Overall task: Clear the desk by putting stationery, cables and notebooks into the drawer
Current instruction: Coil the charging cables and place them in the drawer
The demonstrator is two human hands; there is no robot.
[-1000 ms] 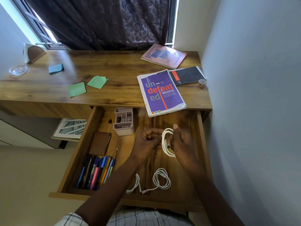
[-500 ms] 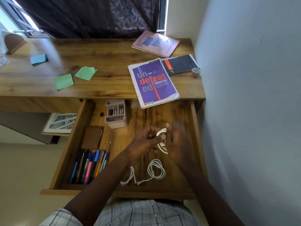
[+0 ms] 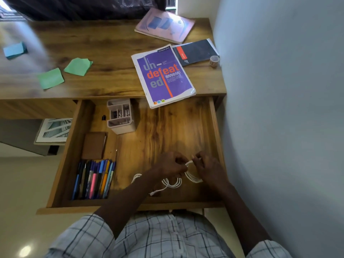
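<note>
Low over the open drawer (image 3: 214, 127), both hands pinch one white cable coil (image 3: 192, 175): left hand (image 3: 170, 165), right hand (image 3: 208, 167). Second coiled cable (image 3: 172, 183) lies on the drawer floor under the left hand. Purple notebook (image 3: 163, 75) sits on the worktop (image 3: 104, 53) beyond them.

Home study corner, likely a bedroom. Wooden desk (image 3: 104, 43) pushed into a plain painted wall corner, dark patterned curtain (image 3: 83, 6) over a window behind it. Notebooks (image 3: 163, 75) and sticky notes (image 3: 51, 78) scattered on top; open drawer (image 3: 61, 164) holds pens (image 3: 95, 179) (domestic clutter, nothing institutional). Glossy tiled floor (image 3: 22, 229) below.
</note>
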